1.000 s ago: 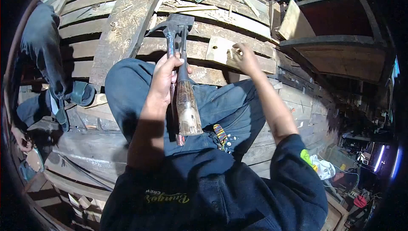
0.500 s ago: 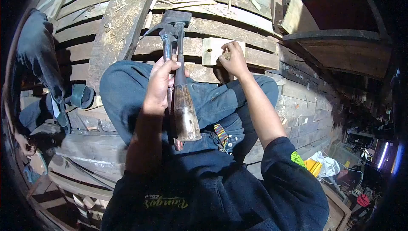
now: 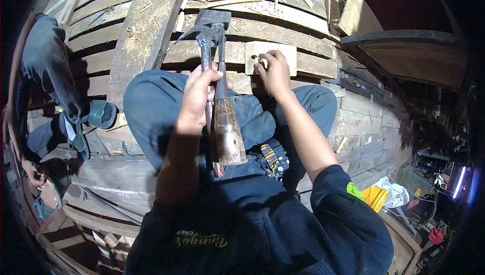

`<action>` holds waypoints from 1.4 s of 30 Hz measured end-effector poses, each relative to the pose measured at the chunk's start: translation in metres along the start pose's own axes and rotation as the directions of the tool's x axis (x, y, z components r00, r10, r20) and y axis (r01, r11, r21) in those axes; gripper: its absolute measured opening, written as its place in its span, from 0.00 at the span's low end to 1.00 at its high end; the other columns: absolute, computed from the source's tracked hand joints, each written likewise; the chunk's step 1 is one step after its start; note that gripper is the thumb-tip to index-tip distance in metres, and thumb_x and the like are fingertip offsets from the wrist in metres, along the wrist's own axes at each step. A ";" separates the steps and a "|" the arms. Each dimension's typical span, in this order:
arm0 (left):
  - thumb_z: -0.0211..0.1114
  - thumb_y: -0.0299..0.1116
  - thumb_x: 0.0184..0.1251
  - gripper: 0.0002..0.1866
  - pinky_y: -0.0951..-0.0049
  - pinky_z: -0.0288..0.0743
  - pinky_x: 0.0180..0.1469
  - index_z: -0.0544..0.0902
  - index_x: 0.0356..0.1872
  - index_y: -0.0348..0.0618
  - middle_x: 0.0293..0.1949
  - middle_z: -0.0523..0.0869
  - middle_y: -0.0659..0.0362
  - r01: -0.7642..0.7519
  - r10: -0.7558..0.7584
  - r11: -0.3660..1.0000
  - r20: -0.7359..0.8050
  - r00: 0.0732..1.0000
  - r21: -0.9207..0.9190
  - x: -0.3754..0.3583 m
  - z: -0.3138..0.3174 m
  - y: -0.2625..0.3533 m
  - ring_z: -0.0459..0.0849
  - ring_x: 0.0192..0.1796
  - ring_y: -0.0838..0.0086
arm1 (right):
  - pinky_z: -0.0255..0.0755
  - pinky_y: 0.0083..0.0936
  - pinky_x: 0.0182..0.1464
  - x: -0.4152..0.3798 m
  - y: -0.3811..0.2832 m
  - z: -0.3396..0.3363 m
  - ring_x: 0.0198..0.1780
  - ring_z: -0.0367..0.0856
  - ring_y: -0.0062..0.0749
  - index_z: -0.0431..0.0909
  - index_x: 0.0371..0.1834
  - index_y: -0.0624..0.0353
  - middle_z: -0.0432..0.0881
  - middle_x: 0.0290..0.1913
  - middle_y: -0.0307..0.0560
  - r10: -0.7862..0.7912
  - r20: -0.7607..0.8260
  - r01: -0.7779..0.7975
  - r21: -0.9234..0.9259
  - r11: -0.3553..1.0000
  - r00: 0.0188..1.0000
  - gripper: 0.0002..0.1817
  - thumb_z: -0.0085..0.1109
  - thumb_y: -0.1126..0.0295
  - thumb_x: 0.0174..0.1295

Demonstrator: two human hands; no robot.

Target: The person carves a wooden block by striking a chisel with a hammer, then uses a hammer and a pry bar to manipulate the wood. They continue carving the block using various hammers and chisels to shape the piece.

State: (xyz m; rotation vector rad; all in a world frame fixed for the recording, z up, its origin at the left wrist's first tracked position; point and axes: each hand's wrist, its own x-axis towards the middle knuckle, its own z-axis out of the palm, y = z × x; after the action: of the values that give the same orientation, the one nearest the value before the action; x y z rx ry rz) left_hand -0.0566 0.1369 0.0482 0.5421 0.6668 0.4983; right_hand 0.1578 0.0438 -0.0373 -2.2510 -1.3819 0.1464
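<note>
My left hand is wrapped round two tools held side by side: a claw hammer and a long tool with a worn wooden handle. Their heads point away from me. At the right, my right hand is over a pale wooden block, its thumb and fingertips drawn together beside a dark hole in the block. Whatever is between those fingertips is too small to make out. The block lies on the slatted planks just beyond my crossed legs.
A thick plank covered in shavings runs at the left. Wood strips lie on the far slats. Another person's leg and hand are at the far left. Wooden frames stand at the right.
My right hand has shifted left across the block, and its fingertips are now near the hole. My left hand still holds the tools. The view has shifted slightly.
</note>
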 end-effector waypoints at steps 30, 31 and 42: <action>0.56 0.29 0.63 0.06 0.87 0.60 0.16 0.77 0.37 0.39 0.24 0.83 0.55 -0.031 0.032 0.999 -0.015 0.999 0.043 0.000 -0.002 -0.002 0.67 0.14 0.88 | 0.74 0.41 0.48 0.010 0.015 -0.003 0.43 0.81 0.52 0.82 0.35 0.63 0.82 0.40 0.59 0.207 -0.149 -0.209 0.003 0.978 0.967 0.09 0.63 0.72 0.50; 0.56 0.29 0.63 0.06 0.87 0.60 0.16 0.77 0.37 0.39 0.24 0.83 0.55 -0.026 0.027 0.999 -0.019 0.999 0.032 -0.001 -0.001 -0.002 0.67 0.14 0.88 | 0.74 0.41 0.48 0.009 0.011 -0.001 0.43 0.81 0.52 0.82 0.35 0.63 0.82 0.40 0.59 0.206 -0.151 -0.207 0.005 0.978 0.967 0.09 0.63 0.72 0.50; 0.56 0.29 0.63 0.04 0.88 0.60 0.18 0.76 0.34 0.40 0.24 0.83 0.56 -0.050 0.052 0.997 -0.023 0.998 0.060 0.002 -0.002 -0.005 0.66 0.15 0.89 | 0.72 0.43 0.52 0.002 0.014 0.001 0.51 0.77 0.51 0.81 0.41 0.57 0.79 0.45 0.54 0.158 -0.073 -0.162 -0.053 0.985 0.985 0.14 0.65 0.68 0.50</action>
State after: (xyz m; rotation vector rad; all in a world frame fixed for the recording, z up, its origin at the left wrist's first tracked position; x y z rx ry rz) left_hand -0.0553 0.1351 0.0423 0.6112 0.6946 0.5349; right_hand 0.1699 0.0409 -0.0448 -2.3925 -1.1838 0.0826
